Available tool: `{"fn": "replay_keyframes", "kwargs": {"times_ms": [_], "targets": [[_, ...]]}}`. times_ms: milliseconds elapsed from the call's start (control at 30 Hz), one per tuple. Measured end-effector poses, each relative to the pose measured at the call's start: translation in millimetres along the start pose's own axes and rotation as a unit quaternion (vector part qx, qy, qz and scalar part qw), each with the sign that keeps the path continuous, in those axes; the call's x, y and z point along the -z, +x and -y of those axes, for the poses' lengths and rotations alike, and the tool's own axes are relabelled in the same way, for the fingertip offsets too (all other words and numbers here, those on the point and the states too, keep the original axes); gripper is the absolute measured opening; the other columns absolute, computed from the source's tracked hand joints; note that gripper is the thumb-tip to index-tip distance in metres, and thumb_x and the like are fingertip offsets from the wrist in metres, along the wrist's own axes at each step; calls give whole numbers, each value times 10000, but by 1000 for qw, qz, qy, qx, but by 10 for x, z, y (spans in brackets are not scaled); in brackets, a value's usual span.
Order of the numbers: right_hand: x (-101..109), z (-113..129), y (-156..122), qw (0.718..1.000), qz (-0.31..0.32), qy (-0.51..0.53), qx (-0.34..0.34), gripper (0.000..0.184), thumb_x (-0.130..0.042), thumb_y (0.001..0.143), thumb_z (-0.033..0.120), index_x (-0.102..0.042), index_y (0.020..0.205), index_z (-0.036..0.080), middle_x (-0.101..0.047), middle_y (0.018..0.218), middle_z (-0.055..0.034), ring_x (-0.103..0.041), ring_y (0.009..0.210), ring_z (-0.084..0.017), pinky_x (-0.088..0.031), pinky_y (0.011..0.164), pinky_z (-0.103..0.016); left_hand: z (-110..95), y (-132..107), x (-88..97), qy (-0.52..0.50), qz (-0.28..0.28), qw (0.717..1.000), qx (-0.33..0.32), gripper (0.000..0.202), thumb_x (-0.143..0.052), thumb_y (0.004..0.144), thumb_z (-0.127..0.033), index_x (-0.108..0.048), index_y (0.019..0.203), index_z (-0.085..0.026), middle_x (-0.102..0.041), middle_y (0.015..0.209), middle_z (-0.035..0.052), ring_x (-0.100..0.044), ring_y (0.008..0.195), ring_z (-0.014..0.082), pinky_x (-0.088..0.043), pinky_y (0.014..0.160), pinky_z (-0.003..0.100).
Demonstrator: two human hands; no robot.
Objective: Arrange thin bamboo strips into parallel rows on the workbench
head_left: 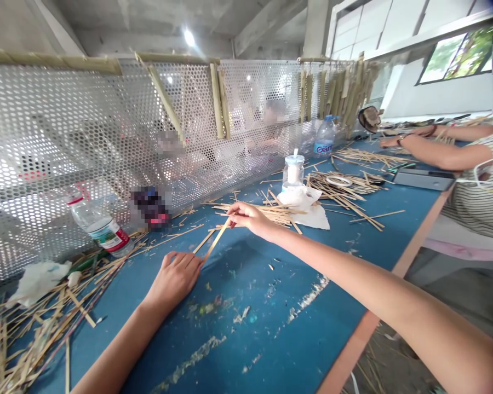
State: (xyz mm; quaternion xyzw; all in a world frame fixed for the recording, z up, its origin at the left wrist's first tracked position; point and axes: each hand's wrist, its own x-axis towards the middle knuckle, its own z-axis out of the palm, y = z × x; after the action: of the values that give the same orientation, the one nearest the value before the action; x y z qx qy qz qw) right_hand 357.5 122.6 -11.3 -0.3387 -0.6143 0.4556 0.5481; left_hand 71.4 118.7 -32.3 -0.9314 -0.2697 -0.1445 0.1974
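Note:
A thin bamboo strip (pixel 217 239) runs slantwise between my two hands, just above the blue table (pixel 267 317). Its upper end is pinched in the fingers of my right hand (pixel 248 218). At the lower end, my left hand (pixel 179 276) has its fingers curled down close to the tabletop and closed on the strip; the fingertips are partly hidden. A short loose strip (pixel 204 241) lies right beside the held one. Just behind my right hand is a small pile of bamboo strips (pixel 277 214), partly covered by white tissue (pixel 312 210).
Many strips (pixel 36 323) are heaped at the left, near a tilted plastic bottle (pixel 101 227). A perforated metal screen (pixel 107 126) edges the table's back. A lidded jar (pixel 293 172), a water bottle (pixel 325 137) and another strip pile (pixel 349 189) stand right, where a co-worker's arm (pixel 439 150) reaches in.

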Motion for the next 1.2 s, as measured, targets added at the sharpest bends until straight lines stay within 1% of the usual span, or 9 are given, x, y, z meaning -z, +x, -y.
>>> {"fn": "replay_keyframes", "kwargs": {"times_ms": [200, 333, 467, 533, 767, 867, 967, 1067, 1200], "targets": [[-68, 66, -39, 999, -42, 5, 0, 188, -563, 883, 196, -484, 1049, 236, -617, 839, 19, -641, 781, -136, -536, 829, -339, -107, 75, 29, -170, 24, 977, 125, 289, -393, 1000, -371, -614, 892, -220, -690, 876, 22, -631, 839, 200, -381, 884, 392], [-87, 52, -50, 995, -75, 35, -49, 241, -593, 851, 179, -484, 1062, 225, -620, 831, 36, -638, 697, -127, -515, 812, -332, -239, 138, 92, -303, 12, 927, 222, 356, -404, 969, -473, -577, 798, -212, -620, 738, -11, -537, 676, 160, -398, 772, 330], [-195, -4, -109, 989, 55, 14, -139, 116, -591, 906, 250, -604, 998, 181, -665, 890, -26, -631, 751, -130, -502, 761, -289, -382, 174, 110, -452, -21, 836, 310, 357, -450, 922, -517, -576, 800, -205, -586, 728, -7, -512, 669, 148, -393, 639, 265], [-288, -26, -149, 983, 107, 0, -146, 113, -604, 913, 254, -629, 999, 185, -671, 932, -33, -623, 787, -128, -501, 765, -277, -466, 190, 124, -476, -19, 821, 314, 363, -438, 917, -514, -581, 803, -200, -595, 725, -3, -531, 667, 147, -413, 635, 256], [-505, -37, -223, 975, 143, 1, -171, 73, -607, 903, 225, -537, 914, 206, -659, 867, -3, -634, 696, -123, -518, 698, -273, -627, 229, 340, -405, 75, 878, 242, 271, -477, 923, -419, -615, 812, -213, -609, 678, -25, -506, 605, 139, -351, 580, 252], [-511, -59, -234, 969, 151, -18, -194, 85, -601, 917, 270, -557, 944, 202, -655, 812, -2, -633, 634, -127, -517, 626, -269, -491, 219, 387, -329, 75, 915, 221, 242, -453, 940, -377, -628, 870, -227, -650, 743, -11, -562, 649, 158, -378, 610, 268], [-488, -89, -241, 964, 150, -14, -218, 132, -588, 927, 283, -592, 1030, 201, -696, 949, -44, -653, 658, -132, -525, 609, -269, -264, 157, 319, -237, 89, 954, 164, 247, -470, 937, -353, -632, 1066, -220, -690, 1049, 58, -638, 938, 216, -463, 799, 318], [-460, -101, -247, 961, 142, 10, -238, 217, -647, 865, 215, -587, 1073, 197, -687, 1009, -54, -658, 689, -124, -535, 616, -248, -87, 75, 192, -156, 137, 968, 138, 364, -512, 925, -376, -573, 1252, -229, -616, 1290, 95, -580, 1167, 273, -456, 947, 412], [-434, -101, -225, 966, 152, 48, -202, 266, -643, 788, 93, -588, 1035, 176, -648, 986, -46, -655, 777, -125, -560, 689, -252, -24, 65, 148, -115, 156, 972, 132, 283, -401, 987, -362, -636, 1071, -228, -665, 1166, 77, -603, 1101, 263, -440, 948, 409]]}}
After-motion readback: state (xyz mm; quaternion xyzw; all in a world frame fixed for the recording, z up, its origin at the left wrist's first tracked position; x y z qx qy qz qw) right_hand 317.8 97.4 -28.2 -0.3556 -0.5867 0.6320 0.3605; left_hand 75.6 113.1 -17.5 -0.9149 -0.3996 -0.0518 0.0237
